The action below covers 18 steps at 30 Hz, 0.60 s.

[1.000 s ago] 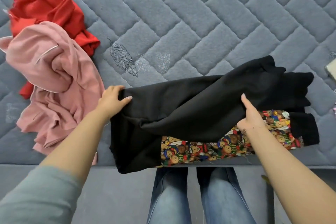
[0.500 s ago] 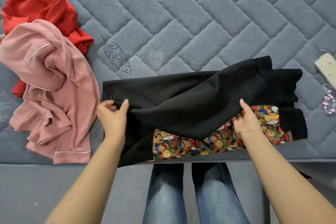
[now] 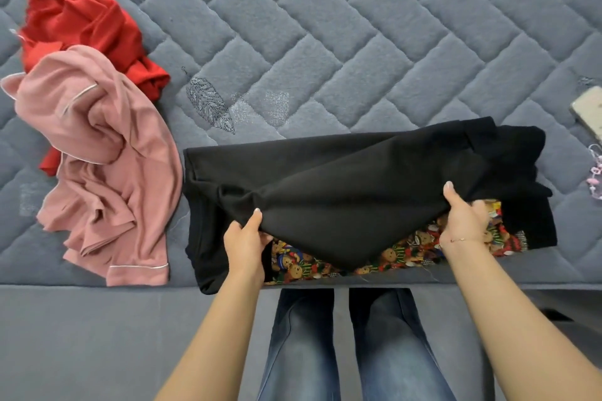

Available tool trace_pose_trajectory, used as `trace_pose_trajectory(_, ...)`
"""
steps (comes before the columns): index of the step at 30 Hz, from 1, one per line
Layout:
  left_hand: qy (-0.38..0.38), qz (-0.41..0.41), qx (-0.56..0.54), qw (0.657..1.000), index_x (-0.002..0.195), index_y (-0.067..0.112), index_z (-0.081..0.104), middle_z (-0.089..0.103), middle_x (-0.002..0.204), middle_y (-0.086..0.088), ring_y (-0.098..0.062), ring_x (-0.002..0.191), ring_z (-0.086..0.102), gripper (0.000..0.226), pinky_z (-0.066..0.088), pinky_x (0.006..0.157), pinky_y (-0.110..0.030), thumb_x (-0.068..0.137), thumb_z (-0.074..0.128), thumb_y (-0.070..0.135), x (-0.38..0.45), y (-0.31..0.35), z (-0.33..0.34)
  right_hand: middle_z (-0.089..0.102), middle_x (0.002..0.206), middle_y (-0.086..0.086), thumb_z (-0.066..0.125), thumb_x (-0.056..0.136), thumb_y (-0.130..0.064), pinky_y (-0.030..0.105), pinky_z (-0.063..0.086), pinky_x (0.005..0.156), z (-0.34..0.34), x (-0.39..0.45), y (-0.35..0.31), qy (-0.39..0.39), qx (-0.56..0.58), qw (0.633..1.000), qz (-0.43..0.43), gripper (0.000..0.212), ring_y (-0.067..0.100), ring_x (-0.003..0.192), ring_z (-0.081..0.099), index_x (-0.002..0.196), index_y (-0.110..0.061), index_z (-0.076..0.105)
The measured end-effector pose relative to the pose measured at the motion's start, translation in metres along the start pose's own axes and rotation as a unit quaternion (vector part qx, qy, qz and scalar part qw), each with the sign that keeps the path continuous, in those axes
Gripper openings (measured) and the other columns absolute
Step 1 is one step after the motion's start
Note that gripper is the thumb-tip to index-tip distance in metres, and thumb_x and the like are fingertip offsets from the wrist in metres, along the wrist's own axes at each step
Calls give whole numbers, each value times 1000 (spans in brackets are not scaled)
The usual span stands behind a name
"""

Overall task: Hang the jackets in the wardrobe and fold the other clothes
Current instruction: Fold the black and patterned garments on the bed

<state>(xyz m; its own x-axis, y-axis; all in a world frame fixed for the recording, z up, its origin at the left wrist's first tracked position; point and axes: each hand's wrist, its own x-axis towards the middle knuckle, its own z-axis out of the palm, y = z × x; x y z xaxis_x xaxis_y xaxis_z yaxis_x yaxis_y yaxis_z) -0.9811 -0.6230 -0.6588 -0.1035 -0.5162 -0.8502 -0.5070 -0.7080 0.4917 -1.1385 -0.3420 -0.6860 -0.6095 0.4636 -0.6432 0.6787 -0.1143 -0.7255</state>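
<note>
A black garment [image 3: 351,185] with a colourful teddy-bear print panel [image 3: 404,252] lies at the near edge of the grey quilted bed [image 3: 325,42]. My left hand [image 3: 246,241] pinches the near edge of its upper black layer, thumb on top. My right hand [image 3: 462,221] grips the same layer further right, above the print. The layer is lifted and sags between my hands. A crumpled pink garment [image 3: 97,166] lies to the left, partly over a red one [image 3: 88,29].
A light-coloured phone [image 3: 588,111] and a pink beaded trinket [image 3: 596,172] lie at the bed's right edge. My legs in blue jeans [image 3: 351,345] stand against the bed's front side.
My left hand moved right along the black layer, from the garment's left end to nearer its middle. The upper layer now hangs lower toward the near edge. My right hand kept its grip.
</note>
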Motion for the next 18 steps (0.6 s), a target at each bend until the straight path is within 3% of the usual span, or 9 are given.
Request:
trace_pose_trajectory(4,-17,-83,-40,996,127,1,46,59,121,-19,-22,90,65,37,53,75,-29,95,61,10,2,-10,-6,58,130,12,70,89,-14,42,52,93,-11,4,11,8,-21,996,92,55,30,113,61,136,-4,45)
trace_pose_trajectory(5,15,-62,-11,998,135,2,39,55,126,-21,-26,96,64,50,53,81,-30,93,64,10,4,-10,-8,59,127,13,71,88,-15,43,53,91,-15,6,9,16,-25,995,95,57,30,108,63,137,-4,43)
trace_pose_trajectory(7,107,94,169,975,138,8,37,46,132,-17,-31,109,59,65,46,90,-31,84,74,12,7,-6,-14,60,126,12,71,88,-19,39,54,90,-20,9,5,-5,-31,996,84,60,27,106,65,138,-3,43)
trace_pose_trajectory(9,109,315,335,881,130,14,47,44,125,-8,-29,113,53,58,41,97,-34,80,76,16,7,3,-17,62,126,12,70,89,-23,37,54,91,-23,10,-1,-45,-39,996,73,57,24,107,65,137,-2,47)
trace_pose_trajectory(11,52,424,468,774,124,21,54,48,122,-3,-27,117,47,48,36,99,-42,81,75,28,10,16,-9,65,122,13,69,90,-24,38,54,91,-21,12,-11,-56,-41,995,67,50,23,103,66,131,-1,52)
trace_pose_trajectory(13,-10,424,574,701,129,26,52,53,124,3,-23,122,45,52,30,104,-46,83,70,43,19,26,4,67,114,12,70,89,-27,36,56,84,-17,16,-21,-50,-40,996,64,46,23,97,67,125,-2,56)
trace_pose_trajectory(15,-101,336,633,690,131,29,51,58,117,8,-16,118,50,52,28,108,-44,86,64,52,30,36,17,68,97,9,71,87,-35,35,58,77,-14,17,-28,-43,-43,996,72,39,21,83,68,113,-7,60)
trace_pose_trajectory(16,-146,284,649,690,123,29,55,60,108,8,-17,112,54,45,34,104,-41,86,63,53,34,40,22,68,85,7,69,88,-39,34,59,71,-13,17,-30,-33,-60,995,70,33,19,72,68,102,-10,62)
trace_pose_trajectory(18,-211,243,665,673,91,29,60,59,87,6,-22,93,59,23,45,79,-34,86,64,51,40,48,26,66,64,5,65,90,-40,28,58,54,-18,15,-32,-4,-137,990,37,33,13,52,65,82,-8,64)
